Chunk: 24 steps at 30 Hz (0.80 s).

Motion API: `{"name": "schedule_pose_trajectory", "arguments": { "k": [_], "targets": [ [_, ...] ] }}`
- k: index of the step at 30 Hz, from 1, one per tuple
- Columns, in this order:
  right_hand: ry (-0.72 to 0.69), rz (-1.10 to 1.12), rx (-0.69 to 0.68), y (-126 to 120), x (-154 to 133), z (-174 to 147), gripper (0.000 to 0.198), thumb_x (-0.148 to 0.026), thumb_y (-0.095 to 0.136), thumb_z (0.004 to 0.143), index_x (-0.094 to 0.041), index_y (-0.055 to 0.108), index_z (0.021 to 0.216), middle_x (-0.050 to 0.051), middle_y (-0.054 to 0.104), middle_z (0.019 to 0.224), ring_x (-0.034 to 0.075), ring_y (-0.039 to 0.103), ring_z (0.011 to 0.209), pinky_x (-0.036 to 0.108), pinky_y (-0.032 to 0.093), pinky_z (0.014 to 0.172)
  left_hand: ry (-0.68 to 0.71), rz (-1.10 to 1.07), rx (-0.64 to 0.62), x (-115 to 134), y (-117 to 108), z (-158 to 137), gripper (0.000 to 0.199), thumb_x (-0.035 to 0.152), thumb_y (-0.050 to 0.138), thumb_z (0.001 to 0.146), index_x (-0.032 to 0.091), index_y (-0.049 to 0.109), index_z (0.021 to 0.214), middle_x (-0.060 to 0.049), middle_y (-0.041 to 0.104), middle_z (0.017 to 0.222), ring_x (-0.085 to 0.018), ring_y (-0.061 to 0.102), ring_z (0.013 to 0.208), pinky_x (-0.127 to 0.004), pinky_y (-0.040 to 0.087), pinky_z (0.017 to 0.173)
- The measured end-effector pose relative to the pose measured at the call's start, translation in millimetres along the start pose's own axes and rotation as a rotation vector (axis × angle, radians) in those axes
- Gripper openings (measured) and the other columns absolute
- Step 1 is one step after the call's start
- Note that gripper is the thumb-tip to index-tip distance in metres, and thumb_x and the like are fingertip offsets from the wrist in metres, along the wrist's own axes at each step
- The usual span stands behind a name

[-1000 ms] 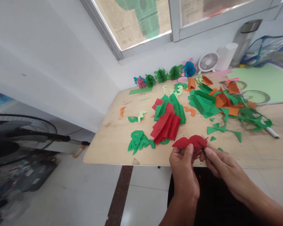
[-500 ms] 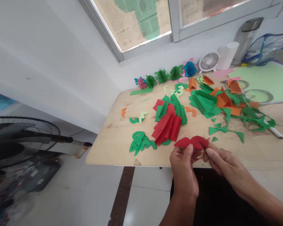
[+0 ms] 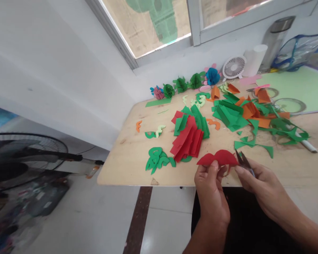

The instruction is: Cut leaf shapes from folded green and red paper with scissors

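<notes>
My left hand (image 3: 213,183) pinches a piece of red paper (image 3: 222,157) with a scalloped upper edge, thumb in front and fingers behind. In my right hand (image 3: 258,183) is a pair of scissors (image 3: 244,162), its dark blades pointing up and slightly parted beside the paper's right end. The right thumb and finger are at that same end of the paper. Just beyond the hands lies a fanned stack of folded red paper (image 3: 188,141), partly over folded green paper (image 3: 200,121). Curved green cut-outs (image 3: 159,158) are heaped to the left.
Green and orange scraps (image 3: 257,113) with tape rolls (image 3: 290,105) spread at the right, near a marker (image 3: 308,145). Paper flowers (image 3: 181,84), a small white fan (image 3: 234,67) and a flask (image 3: 277,42) line the wall. A large floor fan (image 3: 29,158) stands left of the table.
The scissors have come away from the red paper, and their blades now show clear of its right end. Both hands have shifted slightly right. The left hand keeps its pinch on the paper.
</notes>
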State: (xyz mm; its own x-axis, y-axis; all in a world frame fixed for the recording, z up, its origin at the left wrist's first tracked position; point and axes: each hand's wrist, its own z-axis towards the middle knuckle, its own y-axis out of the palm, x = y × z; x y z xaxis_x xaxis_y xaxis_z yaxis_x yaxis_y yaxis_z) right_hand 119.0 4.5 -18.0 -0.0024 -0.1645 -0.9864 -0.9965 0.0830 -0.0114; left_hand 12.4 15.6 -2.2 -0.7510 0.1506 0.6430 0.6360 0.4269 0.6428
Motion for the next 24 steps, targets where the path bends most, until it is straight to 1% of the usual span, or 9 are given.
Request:
{"name": "schedule_pose_trajectory", "arguments": {
  "k": [1, 3, 5, 8, 10, 14, 17, 20, 24],
  "targets": [
    [0.021, 0.048, 0.008, 2, -3, 3, 0.033, -0.043, 0.07, 0.074, -0.021, 0.049, 0.062, -0.007, 0.029, 0.054, 0.01, 0.024, 0.048, 0.023, 0.023, 0.042, -0.019, -0.007, -0.011, -1, 0, -1, 0.01, 0.018, 0.068, 0.074, 0.014, 0.063, 0.082, -0.006, 0.069, 0.083, -0.014, 0.064, 0.076, -0.031, 0.049, 0.077],
    [0.051, 0.121, 0.026, 4, -9, 9, 0.029, -0.038, 0.073, 0.072, -0.021, 0.051, 0.064, -0.007, 0.031, 0.053, 0.01, 0.025, 0.047, 0.023, 0.022, 0.042, -0.051, 0.002, -0.025, -1, -2, -3, 0.01, 0.018, 0.069, 0.073, 0.014, 0.064, 0.08, -0.006, 0.07, 0.082, -0.015, 0.065, 0.078, -0.032, 0.049, 0.079],
    [0.056, 0.152, 0.006, 4, -15, 15, 0.028, -0.034, 0.076, 0.069, -0.021, 0.052, 0.063, -0.008, 0.034, 0.052, 0.009, 0.026, 0.047, 0.022, 0.022, 0.041, -0.081, 0.053, -0.038, 1, -5, -4, 0.011, 0.017, 0.07, 0.071, 0.012, 0.065, 0.08, -0.007, 0.07, 0.08, -0.016, 0.065, 0.076, -0.032, 0.05, 0.079],
    [0.032, 0.105, -0.046, 1, -23, 23, 0.024, -0.033, 0.077, 0.068, -0.02, 0.058, 0.066, -0.006, 0.044, 0.054, 0.009, 0.032, 0.047, 0.022, 0.025, 0.043, -0.104, 0.149, -0.054, 6, -12, -5, 0.015, 0.018, 0.071, 0.069, 0.012, 0.066, 0.082, -0.007, 0.07, 0.077, -0.016, 0.065, 0.073, -0.031, 0.051, 0.074],
    [0.024, 0.054, -0.089, 0, -27, 27, 0.022, -0.036, 0.076, 0.068, -0.019, 0.062, 0.069, -0.005, 0.047, 0.056, 0.009, 0.034, 0.048, 0.023, 0.026, 0.043, -0.102, 0.183, -0.046, 9, -16, -4, 0.014, 0.02, 0.072, 0.069, 0.013, 0.065, 0.078, -0.006, 0.069, 0.075, -0.016, 0.066, 0.071, -0.031, 0.052, 0.074],
    [0.026, -0.02, -0.111, -1, -30, 31, 0.024, -0.042, 0.073, 0.069, -0.02, 0.064, 0.068, -0.006, 0.042, 0.052, 0.009, 0.028, 0.045, 0.024, 0.02, 0.041, -0.082, 0.167, -0.001, 12, -21, 0, 0.017, 0.023, 0.074, 0.066, 0.015, 0.06, 0.073, -0.003, 0.07, 0.074, -0.016, 0.066, 0.068, -0.033, 0.052, 0.073],
    [0.017, -0.059, -0.121, -2, -30, 33, 0.026, -0.044, 0.071, 0.07, -0.019, 0.063, 0.068, -0.006, 0.037, 0.051, 0.008, 0.024, 0.044, 0.024, 0.016, 0.04, -0.073, 0.176, 0.01, 16, -23, 4, 0.018, 0.025, 0.075, 0.066, 0.015, 0.063, 0.075, -0.004, 0.07, 0.075, -0.016, 0.066, 0.067, -0.031, 0.052, 0.071],
    [0.047, -0.07, -0.184, -3, -32, 36, 0.028, -0.044, 0.071, 0.07, -0.018, 0.061, 0.066, -0.008, 0.032, 0.05, 0.007, 0.02, 0.044, 0.023, 0.012, 0.039, -0.081, 0.286, -0.052, 23, -23, 8, 0.017, 0.025, 0.075, 0.066, 0.013, 0.068, 0.078, -0.005, 0.071, 0.074, -0.013, 0.064, 0.063, -0.026, 0.05, 0.066],
    [0.104, -0.029, -0.254, -4, -33, 40, 0.027, -0.042, 0.071, 0.071, -0.018, 0.061, 0.07, -0.009, 0.029, 0.051, 0.006, 0.018, 0.044, 0.022, 0.011, 0.038, -0.103, 0.446, -0.169, 29, -21, 9, 0.011, 0.02, 0.073, 0.068, 0.011, 0.068, 0.072, -0.003, 0.068, 0.062, -0.009, 0.057, 0.052, -0.022, 0.045, 0.059]
  ]
}}
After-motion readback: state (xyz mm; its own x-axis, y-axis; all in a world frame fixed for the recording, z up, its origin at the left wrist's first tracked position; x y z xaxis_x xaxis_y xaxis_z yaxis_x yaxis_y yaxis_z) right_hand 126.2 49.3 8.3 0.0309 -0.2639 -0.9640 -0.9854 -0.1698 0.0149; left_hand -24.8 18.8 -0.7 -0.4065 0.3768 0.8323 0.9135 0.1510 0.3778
